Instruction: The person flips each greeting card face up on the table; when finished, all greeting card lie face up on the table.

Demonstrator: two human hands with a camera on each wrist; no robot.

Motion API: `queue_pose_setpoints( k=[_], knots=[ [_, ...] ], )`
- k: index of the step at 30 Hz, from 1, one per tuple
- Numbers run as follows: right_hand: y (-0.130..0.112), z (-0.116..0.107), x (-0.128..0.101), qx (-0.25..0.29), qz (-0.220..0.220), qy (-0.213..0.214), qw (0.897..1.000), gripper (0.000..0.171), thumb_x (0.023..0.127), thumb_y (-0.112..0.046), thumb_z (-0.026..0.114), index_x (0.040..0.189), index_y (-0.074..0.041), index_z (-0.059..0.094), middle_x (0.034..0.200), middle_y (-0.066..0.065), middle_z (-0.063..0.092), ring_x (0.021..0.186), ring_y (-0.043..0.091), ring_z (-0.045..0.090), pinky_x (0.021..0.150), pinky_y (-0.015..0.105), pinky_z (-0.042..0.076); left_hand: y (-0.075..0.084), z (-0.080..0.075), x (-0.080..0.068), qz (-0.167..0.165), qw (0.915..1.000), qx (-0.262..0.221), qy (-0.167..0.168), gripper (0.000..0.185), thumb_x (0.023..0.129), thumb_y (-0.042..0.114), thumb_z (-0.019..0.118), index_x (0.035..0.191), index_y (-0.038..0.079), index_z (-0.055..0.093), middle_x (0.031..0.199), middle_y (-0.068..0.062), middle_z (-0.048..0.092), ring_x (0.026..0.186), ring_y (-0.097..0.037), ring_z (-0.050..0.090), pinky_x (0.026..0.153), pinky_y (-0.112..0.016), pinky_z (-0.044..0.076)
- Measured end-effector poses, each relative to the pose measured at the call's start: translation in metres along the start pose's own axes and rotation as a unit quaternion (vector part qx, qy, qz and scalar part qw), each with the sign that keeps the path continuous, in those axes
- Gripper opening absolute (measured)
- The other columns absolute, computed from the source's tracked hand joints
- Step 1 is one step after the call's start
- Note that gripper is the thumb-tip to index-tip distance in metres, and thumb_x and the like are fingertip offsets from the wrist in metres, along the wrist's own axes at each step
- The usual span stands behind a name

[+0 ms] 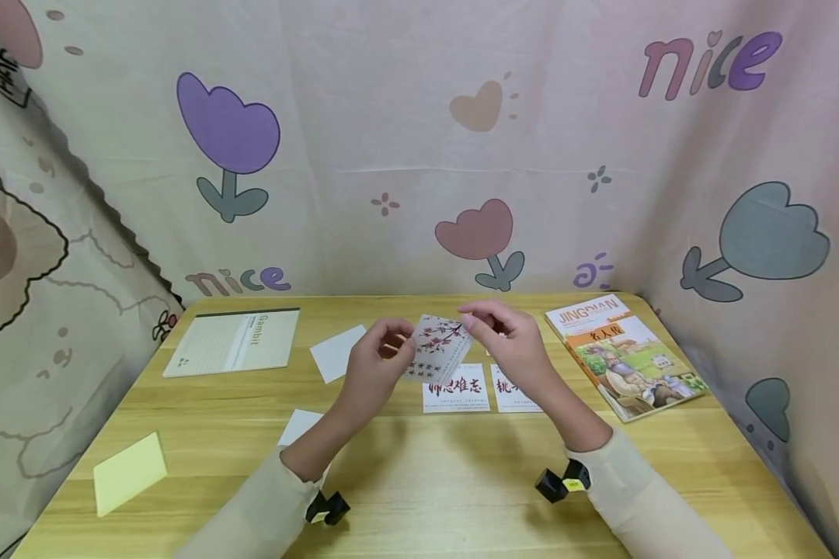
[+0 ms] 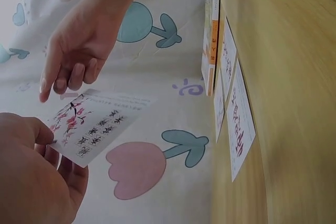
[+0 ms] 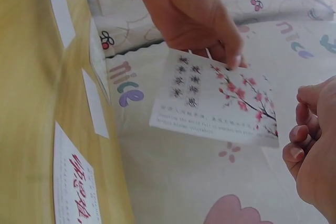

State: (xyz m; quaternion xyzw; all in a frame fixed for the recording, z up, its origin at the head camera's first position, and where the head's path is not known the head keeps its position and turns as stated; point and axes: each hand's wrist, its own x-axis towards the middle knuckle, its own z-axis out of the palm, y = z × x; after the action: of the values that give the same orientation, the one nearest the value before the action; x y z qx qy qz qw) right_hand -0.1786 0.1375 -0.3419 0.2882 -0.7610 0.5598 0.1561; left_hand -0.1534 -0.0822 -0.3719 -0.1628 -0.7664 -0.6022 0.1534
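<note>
Between the thumb and fingers of my left hand point(image 1: 377, 361) is a thin card point(image 3: 231, 100) printed with pink blossom branches and dark characters, held tilted above the table. White edges show between those fingers in the right wrist view, behind the blossom card. My right hand point(image 1: 506, 341) is just off the card's blossom end, a small gap apart in the right wrist view. Its index finger is extended and its other fingers bend loosely, holding nothing. Below the hands, a white card with red characters point(image 1: 456, 392) lies beside a similar card point(image 1: 513, 392), which my right hand partly covers.
A magazine point(image 1: 629, 357) lies at the right, a pale notebook point(image 1: 234, 341) at the back left. A blank white card point(image 1: 337, 355), another white card point(image 1: 299, 425) partly behind my left arm, and a yellow sheet point(image 1: 130, 473) lie on the wooden table point(image 1: 447, 497). A printed curtain point(image 1: 363, 116) hangs behind.
</note>
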Motion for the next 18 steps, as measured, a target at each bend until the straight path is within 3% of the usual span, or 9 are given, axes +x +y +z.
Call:
queue_pose_setpoints(
  k=[3,11,18],
  knots=[
    [-0.004,-0.005,0.001,0.0,0.002,0.005,1.0,0.015,0.092,-0.01,0.063,0.106,-0.012,0.069,0.075,0.003,0.052,0.065,0.016,0.043,0.056,0.022,0.036,0.0,-0.002,0.002,-0.021,0.9996,-0.016,-0.001,0.013,0.093,0.016,0.061,0.104,0.012,0.059,0.099,-0.004,0.06,0.086,-0.021,0.057,0.071,-0.028,0.051],
    [-0.019,-0.01,0.004,0.009,0.002,0.011,1.0,0.016,0.092,-0.005,0.062,0.106,-0.002,0.067,0.08,0.006,0.055,0.067,0.016,0.046,0.057,0.021,0.039,0.0,-0.015,0.007,-0.037,0.9987,-0.034,0.003,0.017,0.094,0.022,0.06,0.109,0.013,0.06,0.104,-0.004,0.059,0.091,-0.023,0.055,0.074,-0.027,0.049],
    [-0.008,-0.004,0.004,-0.008,0.052,-0.024,0.998,0.018,0.093,-0.011,0.062,0.11,-0.009,0.067,0.091,0.003,0.058,0.077,0.022,0.05,0.064,0.021,0.042,0.001,-0.017,0.01,-0.043,0.9983,-0.032,-0.023,0.014,0.093,0.017,0.061,0.106,0.015,0.062,0.1,-0.004,0.06,0.086,-0.023,0.055,0.068,-0.029,0.049]
  ],
)
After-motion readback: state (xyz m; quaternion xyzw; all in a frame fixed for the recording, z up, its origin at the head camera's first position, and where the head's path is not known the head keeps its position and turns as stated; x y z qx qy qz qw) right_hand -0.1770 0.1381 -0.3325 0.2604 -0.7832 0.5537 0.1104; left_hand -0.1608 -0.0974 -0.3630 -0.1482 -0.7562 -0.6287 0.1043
